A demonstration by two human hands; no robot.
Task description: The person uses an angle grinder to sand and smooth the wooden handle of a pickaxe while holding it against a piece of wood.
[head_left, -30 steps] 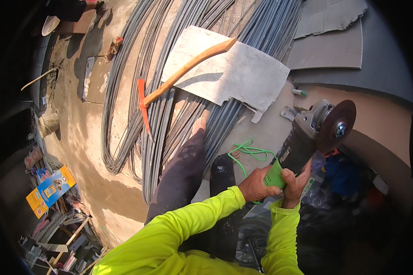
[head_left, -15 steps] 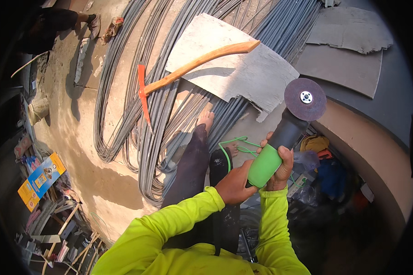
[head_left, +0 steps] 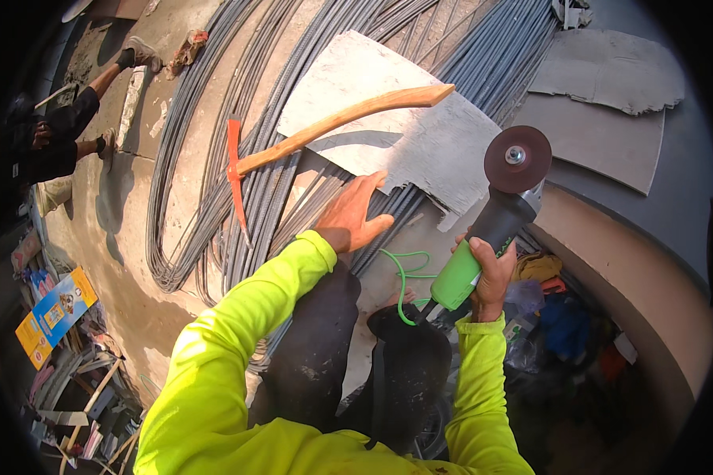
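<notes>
Right hand (head_left: 491,273): in the head view, wrapped around the black-and-green angle grinder (head_left: 495,226), at 3 o'clock; my single-handed hold could let it twist.
Left hand (head_left: 352,212): fingers spread, holding nothing, near centre above the grey steel rods (head_left: 206,150).
Reddish-brown round disc (head_left: 505,172): 2 o'clock; spinning or still, I can't tell; brushing the white flat board (head_left: 444,150) could chip it.
Thin bright-green cord (head_left: 405,275): 4 o'clock, looped beside my leg (head_left: 309,340); snagging could jerk the tool.
</notes>
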